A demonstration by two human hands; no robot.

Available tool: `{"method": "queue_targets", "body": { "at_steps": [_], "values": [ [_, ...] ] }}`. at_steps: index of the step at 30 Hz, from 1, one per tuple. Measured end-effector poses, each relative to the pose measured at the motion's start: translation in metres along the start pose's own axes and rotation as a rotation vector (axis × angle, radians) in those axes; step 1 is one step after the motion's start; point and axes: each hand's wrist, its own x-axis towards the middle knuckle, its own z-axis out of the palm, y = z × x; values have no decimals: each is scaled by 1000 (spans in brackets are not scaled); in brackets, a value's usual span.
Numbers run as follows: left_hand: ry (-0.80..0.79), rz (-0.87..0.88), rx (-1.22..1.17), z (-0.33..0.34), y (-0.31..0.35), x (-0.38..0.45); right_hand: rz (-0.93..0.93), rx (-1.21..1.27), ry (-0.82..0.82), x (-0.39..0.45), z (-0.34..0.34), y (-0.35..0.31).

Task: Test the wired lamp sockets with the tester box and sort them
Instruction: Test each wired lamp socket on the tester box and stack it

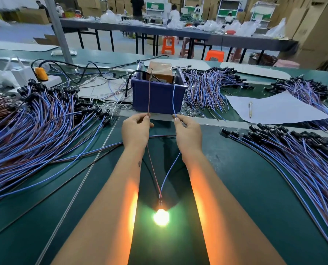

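Observation:
My left hand pinches a brown wire and my right hand pinches a blue wire. Both wire ends reach up to contacts at the top of the blue tester box. The two wires run back between my forearms to one lamp socket lying on the green table. Its bulb glows bright and lights my forearms orange.
Large piles of wired sockets lie on the left, behind the box on the right and along the right side. A white sheet with a pen lies at right. A power strip with an orange plug sits at back left.

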Motion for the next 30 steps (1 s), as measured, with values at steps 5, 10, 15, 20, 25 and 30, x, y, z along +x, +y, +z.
{"method": "queue_targets", "body": {
  "at_steps": [5, 10, 15, 20, 25, 30],
  "values": [
    [-23, 11, -14, -1, 1, -2, -6, -3, -7, 2, 0, 3],
    [-25, 29, 10, -1, 1, -2, -2, 16, -6, 3, 0, 4],
    [-33, 40, 30, 0, 1, -3, -13, 30, -3, 4, 1, 5],
    [-43, 36, 32, -1, 0, -2, -19, 18, -3, 3, 1, 5],
    [-45, 38, 31, -1, 1, -2, -7, 21, -2, 3, 0, 4],
    [-47, 35, 35, -1, 1, -2, -4, 27, -10, 4, 0, 3]
  ]
}}
